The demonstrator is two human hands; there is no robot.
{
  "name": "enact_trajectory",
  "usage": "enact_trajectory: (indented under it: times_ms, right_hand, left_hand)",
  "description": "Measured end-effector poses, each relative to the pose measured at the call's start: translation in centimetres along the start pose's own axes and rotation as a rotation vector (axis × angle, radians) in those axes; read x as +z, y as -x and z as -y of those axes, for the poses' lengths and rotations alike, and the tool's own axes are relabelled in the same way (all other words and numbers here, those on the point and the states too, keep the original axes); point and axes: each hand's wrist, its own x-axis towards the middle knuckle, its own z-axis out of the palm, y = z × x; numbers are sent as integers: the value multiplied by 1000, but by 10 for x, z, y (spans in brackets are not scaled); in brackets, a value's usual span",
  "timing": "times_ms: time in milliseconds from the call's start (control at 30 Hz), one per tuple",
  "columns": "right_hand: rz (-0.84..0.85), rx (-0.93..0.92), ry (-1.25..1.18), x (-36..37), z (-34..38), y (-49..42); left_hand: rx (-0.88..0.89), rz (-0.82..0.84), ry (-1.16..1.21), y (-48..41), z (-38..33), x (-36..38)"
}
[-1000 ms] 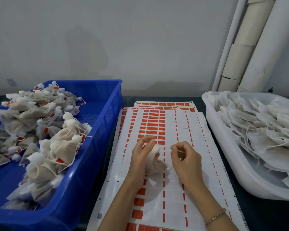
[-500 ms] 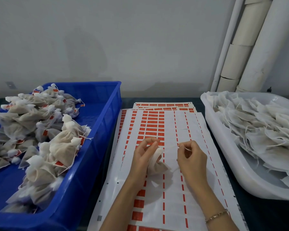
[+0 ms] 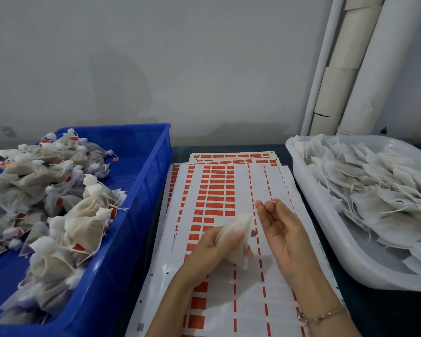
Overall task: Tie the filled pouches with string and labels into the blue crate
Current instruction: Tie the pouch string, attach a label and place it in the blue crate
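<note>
My left hand [image 3: 210, 246] grips a white filled pouch [image 3: 238, 233] above the label sheets, its gathered top pointing up and right. My right hand [image 3: 280, 227] is just to the right of it, palm turned up, and its fingertips pinch the thin white string end [image 3: 274, 201] that runs from the pouch. The blue crate [image 3: 136, 215] on the left holds several tied pouches with red labels [image 3: 88, 215]. Sheets of red labels [image 3: 216, 190] lie flat under both hands.
A white tub [image 3: 345, 251] on the right is piled with untied flat pouches [image 3: 379, 190]. White pipes [image 3: 365, 69] stand against the wall at the back right. The dark tabletop [image 3: 387, 317] shows at the front right.
My right hand has turned palm up and risen a little, drawing the string up and right. My left hand has tilted the pouch toward the right hand.
</note>
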Motion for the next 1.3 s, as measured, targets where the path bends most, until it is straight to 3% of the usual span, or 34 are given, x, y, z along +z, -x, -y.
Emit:
enact_trajectory:
  times_ms: [67,167,200,267,333,433,567,833,1100,1300]
  right_hand:
    - [-46,-6,-56,-1,3,-2]
    - [-134,-31,71,-5,2,-5]
    - [-168,-37,158,-7,0,-6]
    - [-216,-53,412,-9,-5,-8]
    - [-244,-110,742,-10,-12,-8]
    - [-203,-258,1140,-13,-22,-5]
    - [-95,-381,1425,-14,-32,-2]
    - [236,-407,1436,-9,-37,2]
    - [314,-414,1392,-10,-39,4]
    - [333,-422,1356,-8,-42,7]
  left_hand:
    - [-46,-2,54,2,-1,-2]
    - [-99,6,259,3,-1,-4]
    - [-109,33,320,6,0,-6]
    - [-77,-88,465,0,3,-5]
    - [-64,-272,466,-4,1,-3]
    - [-79,-337,435,-1,8,-11]
    - [-7,-397,314,-7,6,-11]
    - [111,-454,77,-11,9,-4]
    - [168,-491,-306,-12,16,2]
    - [183,-429,-388,-13,20,4]
